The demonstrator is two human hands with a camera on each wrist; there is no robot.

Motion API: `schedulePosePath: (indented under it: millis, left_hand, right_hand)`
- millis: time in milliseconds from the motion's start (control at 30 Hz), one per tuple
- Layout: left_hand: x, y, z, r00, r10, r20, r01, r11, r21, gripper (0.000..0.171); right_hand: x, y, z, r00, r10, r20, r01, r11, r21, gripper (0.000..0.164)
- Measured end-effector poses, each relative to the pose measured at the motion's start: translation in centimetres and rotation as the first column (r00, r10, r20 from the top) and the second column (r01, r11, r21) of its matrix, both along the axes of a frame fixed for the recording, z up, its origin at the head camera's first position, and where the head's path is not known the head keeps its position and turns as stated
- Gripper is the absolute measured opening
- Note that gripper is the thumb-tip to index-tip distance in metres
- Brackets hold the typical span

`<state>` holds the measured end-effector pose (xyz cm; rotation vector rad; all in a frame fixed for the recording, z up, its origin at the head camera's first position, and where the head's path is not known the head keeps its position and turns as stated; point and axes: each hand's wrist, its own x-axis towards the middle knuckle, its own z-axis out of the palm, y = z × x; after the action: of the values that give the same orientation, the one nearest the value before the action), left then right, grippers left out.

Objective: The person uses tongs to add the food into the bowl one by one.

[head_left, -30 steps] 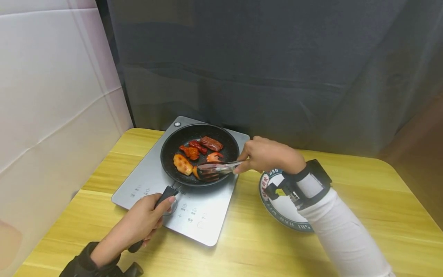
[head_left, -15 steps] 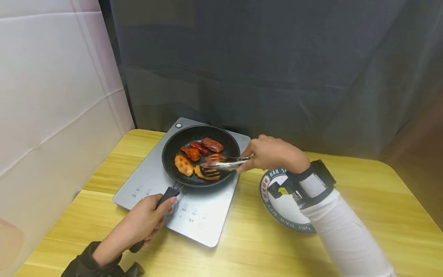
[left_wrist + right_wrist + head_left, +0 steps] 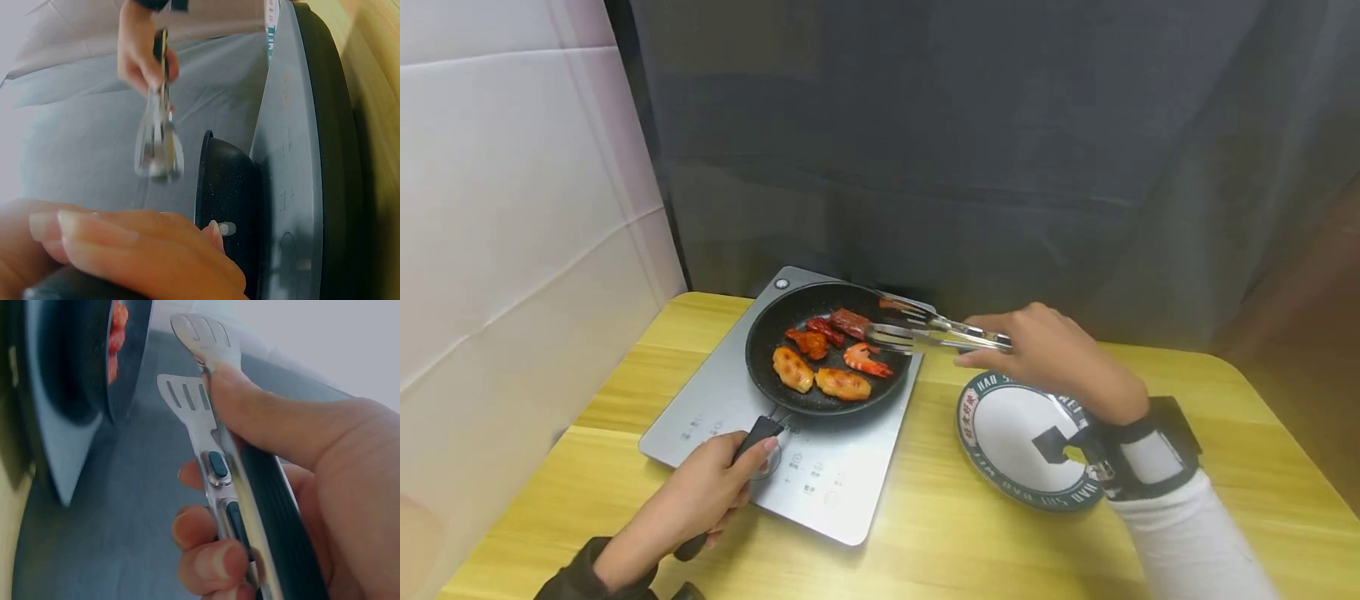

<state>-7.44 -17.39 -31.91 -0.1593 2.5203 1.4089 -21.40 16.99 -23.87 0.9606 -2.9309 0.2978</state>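
My left hand point(image 3: 711, 483) grips the black handle point(image 3: 760, 433) of a frying pan point(image 3: 760, 354). In the pan lie two golden-brown pieces like chicken wings point(image 3: 843, 384), a shrimp point(image 3: 865, 360), a small orange-red drumstick point(image 3: 808, 343), a dark red piece point(image 3: 825, 331) and a brown slab of meat point(image 3: 850, 323). With its thumb and fingers my right hand point(image 3: 1045, 350) holds metal tongs point(image 3: 215, 465). Their slotted ends stand apart over the pan's right side, and the right wrist view shows nothing between them.
The pan stands on a silver induction cooker point(image 3: 820, 492) with printed symbols. To its right, a white plate point(image 3: 1000, 467) with a patterned green rim sits on the wooden table point(image 3: 940, 533), partly under my right wrist. A dark cloth point(image 3: 962, 167) hangs behind, a white panel point(image 3: 512, 208) at the left.
The tongs have let go of one golden piece, which now lies beside the other in the pan. My right hand has drawn up and right with the tongs. The left hand keeps its grip.
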Motion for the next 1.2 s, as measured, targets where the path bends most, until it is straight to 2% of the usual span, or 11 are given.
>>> schedulePosePath:
  millis: [167,267,367,567,800,900,1100,1200]
  left_hand:
    - [0.2,-0.2,0.0,1.000,0.020,0.010,-0.020,1.000,-0.018,0.038]
    - [0.4,-0.2,-0.2,1.000,0.017,0.016,-0.017,1.000,-0.014,0.038]
    - [0.5,-0.2,-0.3,1.000,0.009,0.026,-0.009,1.000,-0.001,0.038]
    - [0.5,-0.5,-0.1,1.000,0.003,0.027,-0.003,1.000,-0.001,0.042]
    - [0.4,-0.4,-0.2,1.000,-0.024,0.013,0.024,1.000,0.002,0.045]
    - [0.3,-0.3,-0.2,1.000,-0.022,0.015,0.022,1.000,-0.009,0.044]
    - [0.2,-0.2,0.0,0.999,-0.030,0.016,0.030,1.000,-0.001,0.046]
    - [0.1,-0.1,0.1,0.999,-0.028,0.017,0.028,1.000,0.005,0.046]
  right_hand:
    - [2.9,4.3,-2.1,1.000,-0.010,-0.028,0.009,0.998,-0.057,0.057]
    - [4.6,6.9,-4.4,0.999,-0.041,-0.015,0.040,0.997,-0.064,0.050]
    - [6.1,9.4,-6.8,0.994,-0.104,0.016,0.105,0.991,-0.081,0.045]
    - [7.9,13.1,-10.4,0.989,-0.144,0.031,0.147,0.980,-0.137,0.034]
    - [8.9,15.0,-12.1,0.966,-0.247,0.076,0.252,0.965,-0.075,0.040]
    - [9.4,15.4,-12.7,0.962,-0.265,0.072,0.271,0.958,-0.095,0.042]
    - [10.2,16.1,-14.2,0.977,-0.207,-0.041,0.197,0.965,-0.170,0.042]
    - [10.3,16.2,-14.6,0.983,-0.176,-0.060,0.163,0.970,-0.183,0.042]
